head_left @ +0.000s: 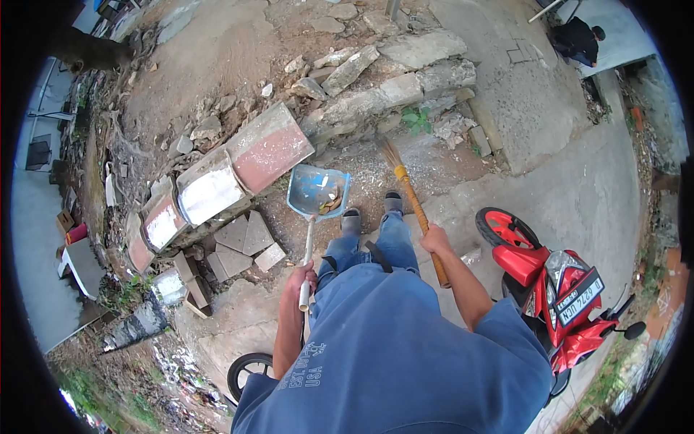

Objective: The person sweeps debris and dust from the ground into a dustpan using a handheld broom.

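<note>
My left hand [301, 281] is wrapped round the pale handle of a blue dustpan [303, 189]. The pan rests on the ground ahead of my feet, with some dry leaves [331, 203] in its right corner. In my right hand [435, 239] is a stick broom [413, 199] with a yellow binding near its bristles. The bristles point away from me and reach the dusty ground by a low broken concrete edge. The dustpan and the broom are apart, one on each side of my feet.
A red motorcycle [520, 264] stands close on my right. Another wheel [249, 372] shows at my lower left. Left of the dustpan lie a painted concrete slab [267, 148] and several grey paving blocks [246, 235]. Broken concrete [405, 90] runs across ahead. A person [576, 41] is at far upper right.
</note>
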A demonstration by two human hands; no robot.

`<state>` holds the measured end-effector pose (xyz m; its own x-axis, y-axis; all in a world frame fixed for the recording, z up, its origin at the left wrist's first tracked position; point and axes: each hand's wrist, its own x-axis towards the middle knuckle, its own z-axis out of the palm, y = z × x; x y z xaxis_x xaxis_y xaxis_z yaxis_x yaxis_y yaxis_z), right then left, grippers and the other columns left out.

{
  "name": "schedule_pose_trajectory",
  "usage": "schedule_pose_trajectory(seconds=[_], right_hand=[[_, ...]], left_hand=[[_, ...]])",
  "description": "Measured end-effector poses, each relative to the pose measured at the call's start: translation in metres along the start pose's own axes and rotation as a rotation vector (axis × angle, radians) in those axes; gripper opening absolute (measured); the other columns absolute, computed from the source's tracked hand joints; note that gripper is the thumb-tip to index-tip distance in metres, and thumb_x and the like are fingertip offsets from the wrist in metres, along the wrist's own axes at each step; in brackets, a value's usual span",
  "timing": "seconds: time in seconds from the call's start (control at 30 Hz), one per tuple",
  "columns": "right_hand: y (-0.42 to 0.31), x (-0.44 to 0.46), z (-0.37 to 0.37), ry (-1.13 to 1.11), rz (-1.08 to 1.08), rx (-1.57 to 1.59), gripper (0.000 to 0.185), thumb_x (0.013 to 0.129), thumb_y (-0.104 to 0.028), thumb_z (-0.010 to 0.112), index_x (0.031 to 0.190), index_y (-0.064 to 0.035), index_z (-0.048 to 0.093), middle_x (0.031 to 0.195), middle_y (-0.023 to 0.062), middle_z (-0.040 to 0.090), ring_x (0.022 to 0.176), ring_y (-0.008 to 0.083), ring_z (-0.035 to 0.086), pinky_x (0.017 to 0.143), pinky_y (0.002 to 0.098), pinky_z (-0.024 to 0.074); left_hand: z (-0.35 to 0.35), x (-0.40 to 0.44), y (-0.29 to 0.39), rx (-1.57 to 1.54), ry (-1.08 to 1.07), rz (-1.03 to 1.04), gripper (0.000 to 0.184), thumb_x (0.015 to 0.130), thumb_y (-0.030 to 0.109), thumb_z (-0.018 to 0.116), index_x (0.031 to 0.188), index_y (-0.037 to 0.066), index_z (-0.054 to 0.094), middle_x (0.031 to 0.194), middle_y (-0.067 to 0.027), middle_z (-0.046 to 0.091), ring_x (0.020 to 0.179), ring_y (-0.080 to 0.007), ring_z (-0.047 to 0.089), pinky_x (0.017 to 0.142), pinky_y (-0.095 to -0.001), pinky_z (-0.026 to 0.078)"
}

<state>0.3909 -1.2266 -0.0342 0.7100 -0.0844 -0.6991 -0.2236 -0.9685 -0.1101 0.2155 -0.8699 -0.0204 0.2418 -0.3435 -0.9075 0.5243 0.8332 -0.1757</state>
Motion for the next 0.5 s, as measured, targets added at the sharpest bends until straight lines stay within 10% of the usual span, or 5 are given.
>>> schedule_pose_trajectory(seconds=[0.5], right_hand=[[-0.025,-0.034,-0.009,-0.246,-0.248,-0.124,0.046,0.066,-0.011,0.055,0.108,0.0039,0.045,0.090,0.0243,0.059,0.086,0.0340,0.058,0.074,0.0399,0.0479]], left_hand=[[-0.008,0.010,-0.001,0.038,0.023,0.026,0.030,0.089,0.027,0.045,0.063,0.014,0.035,0.046,0.0066,0.033,0.035,-0.0046,0.032,0.030,-0.0181,0.032]])
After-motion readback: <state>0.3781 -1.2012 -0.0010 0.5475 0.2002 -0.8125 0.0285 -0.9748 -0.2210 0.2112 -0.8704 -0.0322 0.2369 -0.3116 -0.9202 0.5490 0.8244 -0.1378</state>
